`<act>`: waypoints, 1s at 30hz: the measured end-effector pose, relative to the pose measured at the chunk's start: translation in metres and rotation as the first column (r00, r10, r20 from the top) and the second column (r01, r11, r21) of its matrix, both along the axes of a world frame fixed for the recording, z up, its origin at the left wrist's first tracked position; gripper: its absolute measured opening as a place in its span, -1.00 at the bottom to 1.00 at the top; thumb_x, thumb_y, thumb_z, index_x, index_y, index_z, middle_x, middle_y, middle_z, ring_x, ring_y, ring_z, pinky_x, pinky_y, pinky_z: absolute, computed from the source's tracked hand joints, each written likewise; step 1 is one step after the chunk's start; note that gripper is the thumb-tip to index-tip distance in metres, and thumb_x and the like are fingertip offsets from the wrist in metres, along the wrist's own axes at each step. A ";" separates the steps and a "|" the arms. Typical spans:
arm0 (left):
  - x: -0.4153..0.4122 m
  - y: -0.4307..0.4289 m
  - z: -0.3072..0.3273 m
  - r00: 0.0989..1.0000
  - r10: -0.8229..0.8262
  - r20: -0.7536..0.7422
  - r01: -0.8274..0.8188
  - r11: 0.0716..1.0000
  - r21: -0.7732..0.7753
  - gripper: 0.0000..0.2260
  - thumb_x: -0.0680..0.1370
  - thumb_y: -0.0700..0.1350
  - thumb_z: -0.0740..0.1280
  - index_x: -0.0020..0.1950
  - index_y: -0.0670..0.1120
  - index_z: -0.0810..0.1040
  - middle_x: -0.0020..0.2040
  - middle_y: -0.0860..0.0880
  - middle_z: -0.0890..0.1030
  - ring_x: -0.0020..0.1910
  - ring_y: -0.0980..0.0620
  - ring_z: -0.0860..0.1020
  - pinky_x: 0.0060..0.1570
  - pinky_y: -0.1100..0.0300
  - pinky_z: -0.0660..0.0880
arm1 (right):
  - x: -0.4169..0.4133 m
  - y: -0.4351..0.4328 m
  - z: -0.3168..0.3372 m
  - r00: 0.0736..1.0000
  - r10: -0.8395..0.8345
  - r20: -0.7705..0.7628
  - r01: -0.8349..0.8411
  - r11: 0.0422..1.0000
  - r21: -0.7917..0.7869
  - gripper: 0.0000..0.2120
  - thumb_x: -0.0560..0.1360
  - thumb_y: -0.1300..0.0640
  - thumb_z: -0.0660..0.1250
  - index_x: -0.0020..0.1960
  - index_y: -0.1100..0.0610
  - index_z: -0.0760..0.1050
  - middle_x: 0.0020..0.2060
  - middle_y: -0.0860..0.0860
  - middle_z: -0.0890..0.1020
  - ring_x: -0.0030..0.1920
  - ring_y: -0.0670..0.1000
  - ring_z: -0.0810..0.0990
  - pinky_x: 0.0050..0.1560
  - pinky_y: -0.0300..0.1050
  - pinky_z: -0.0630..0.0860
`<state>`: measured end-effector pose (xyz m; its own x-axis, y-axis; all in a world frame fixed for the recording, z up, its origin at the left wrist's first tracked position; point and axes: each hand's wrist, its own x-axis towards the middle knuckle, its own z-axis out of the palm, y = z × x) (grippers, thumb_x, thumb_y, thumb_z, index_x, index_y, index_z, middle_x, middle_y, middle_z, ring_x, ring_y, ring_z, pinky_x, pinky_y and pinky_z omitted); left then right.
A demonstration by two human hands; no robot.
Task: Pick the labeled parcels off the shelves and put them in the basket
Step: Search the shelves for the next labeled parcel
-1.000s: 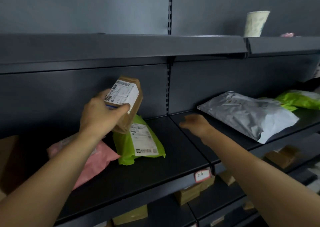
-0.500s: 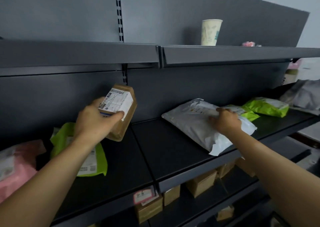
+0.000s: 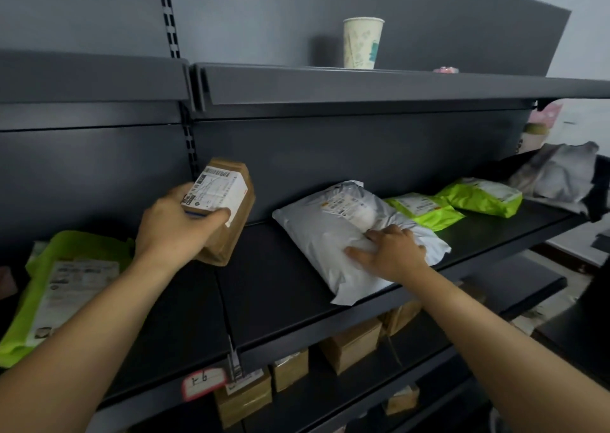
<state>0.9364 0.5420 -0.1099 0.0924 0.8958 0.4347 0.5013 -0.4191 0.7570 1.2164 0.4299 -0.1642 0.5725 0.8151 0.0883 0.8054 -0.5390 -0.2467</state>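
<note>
My left hand (image 3: pixel 171 226) grips a small brown cardboard box (image 3: pixel 227 208) with a white shipping label, held up above the dark middle shelf (image 3: pixel 280 280). A grey poly mailer parcel (image 3: pixel 323 234) with a white label lies flat on that shelf to the right. My right hand (image 3: pixel 391 251) rests on its near right part, fingers spread and pressing down. Two green labeled bags (image 3: pixel 425 209) (image 3: pixel 482 196) lie further right on the same shelf. Another green labeled bag (image 3: pixel 62 284) lies at the far left. No basket is in view.
A paper cup (image 3: pixel 363 43) stands on the top shelf. Several small brown boxes (image 3: pixel 350 345) sit on the lower shelf. A crumpled grey bag (image 3: pixel 558 175) lies at the far right end. A red-bordered tag (image 3: pixel 203 383) hangs on the shelf edge.
The view has swung right along the shelves. My right hand reached out and slid down the grey mailer to its near part. My left hand still holds the brown box.
</note>
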 end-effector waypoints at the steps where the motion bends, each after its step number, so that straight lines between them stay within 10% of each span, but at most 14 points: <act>1: 0.003 -0.001 0.000 1.000 -0.004 0.004 0.004 1.000 -0.001 -0.52 0.37 -0.01 0.47 0.26 0.02 0.50 0.13 0.01 0.61 0.08 0.00 0.54 -0.04 0.18 0.45 | -0.004 -0.002 0.000 1.000 0.013 -0.018 -0.012 1.000 0.015 -0.29 0.38 -0.45 0.16 0.41 -0.08 0.34 0.39 0.04 0.31 0.41 0.17 0.20 0.35 0.31 0.20; 22: -0.007 0.002 0.016 0.999 0.031 0.022 -0.032 0.999 0.024 -0.57 0.36 -0.01 0.47 0.22 0.03 0.53 0.12 -0.01 0.61 0.08 -0.04 0.55 -0.03 0.17 0.44 | -0.124 0.013 0.009 0.927 0.367 -0.076 -0.369 0.929 -0.024 -0.37 0.42 -0.44 0.11 0.40 -0.18 0.31 0.35 -0.04 0.29 0.39 0.09 0.16 0.25 0.26 0.16; 30: 0.003 -0.001 0.016 1.000 0.012 0.013 -0.012 0.999 0.038 -0.56 0.37 -0.03 0.48 0.23 0.01 0.52 0.13 -0.03 0.60 0.06 -0.05 0.55 -0.01 0.12 0.47 | -0.041 0.021 0.023 0.985 0.123 -0.121 -0.106 0.984 0.145 -0.52 0.49 -0.23 0.22 0.37 -0.11 0.39 0.34 0.03 0.33 0.37 0.14 0.20 0.27 0.17 0.22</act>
<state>0.9395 0.5406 -0.0937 0.0761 0.8795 0.4698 0.4969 -0.4419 0.7469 1.1754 0.4508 -0.1416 0.4900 0.8611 0.1357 0.8165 -0.3988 -0.4176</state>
